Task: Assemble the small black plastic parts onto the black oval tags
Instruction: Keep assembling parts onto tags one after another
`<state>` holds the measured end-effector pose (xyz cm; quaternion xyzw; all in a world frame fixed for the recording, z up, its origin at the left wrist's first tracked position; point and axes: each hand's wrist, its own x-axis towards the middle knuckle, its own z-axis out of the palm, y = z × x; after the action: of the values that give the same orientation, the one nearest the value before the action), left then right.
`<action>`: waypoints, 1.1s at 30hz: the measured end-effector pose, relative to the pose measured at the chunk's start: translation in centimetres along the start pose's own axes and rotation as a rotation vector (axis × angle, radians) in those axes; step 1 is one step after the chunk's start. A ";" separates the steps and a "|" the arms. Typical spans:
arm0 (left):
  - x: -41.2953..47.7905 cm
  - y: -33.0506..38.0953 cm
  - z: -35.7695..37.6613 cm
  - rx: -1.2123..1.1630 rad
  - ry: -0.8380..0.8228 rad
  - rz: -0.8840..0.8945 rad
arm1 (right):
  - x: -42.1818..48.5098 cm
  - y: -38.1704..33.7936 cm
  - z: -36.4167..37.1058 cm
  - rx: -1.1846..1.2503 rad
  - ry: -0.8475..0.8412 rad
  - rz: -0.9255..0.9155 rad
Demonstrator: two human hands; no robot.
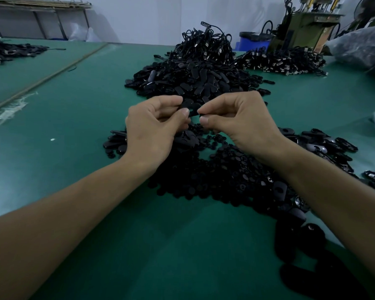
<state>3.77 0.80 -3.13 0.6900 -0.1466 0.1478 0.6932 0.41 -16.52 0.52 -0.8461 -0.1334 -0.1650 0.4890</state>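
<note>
My left hand point(154, 126) pinches a black oval tag point(189, 108) between thumb and fingers, held above the green table. My right hand point(236, 120) pinches a small black plastic part point(200, 114) at its fingertips, right against the tag's near edge. Whether the part is seated in the tag is hidden by my fingers. Below my hands spreads a pile of small black parts point(214, 176). A big heap of oval tags point(193, 81) lies just beyond my hands.
Green table mat point(74, 131) runs left and toward me. Tangled black cables point(206, 44) sit behind the tag heap, more cable ends point(284, 61) at right. Tags lie at right point(325, 144) and left point(115, 141). A plastic bag point(362, 46) sits far right.
</note>
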 end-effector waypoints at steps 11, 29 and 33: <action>-0.5 0.6 0.4 0.042 -0.067 0.029 | 0.0 -0.4 0.1 -0.129 0.055 -0.008; -0.8 0.9 0.4 0.132 -0.170 0.103 | -0.5 -0.6 0.7 -0.283 0.140 -0.069; -1.0 1.1 0.5 0.176 -0.168 0.151 | -0.6 -0.8 0.7 -0.299 0.177 -0.070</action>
<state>2.45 0.28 -2.56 0.7450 -0.2421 0.1534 0.6024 -0.37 -15.60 0.61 -0.8865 -0.0931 -0.2735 0.3614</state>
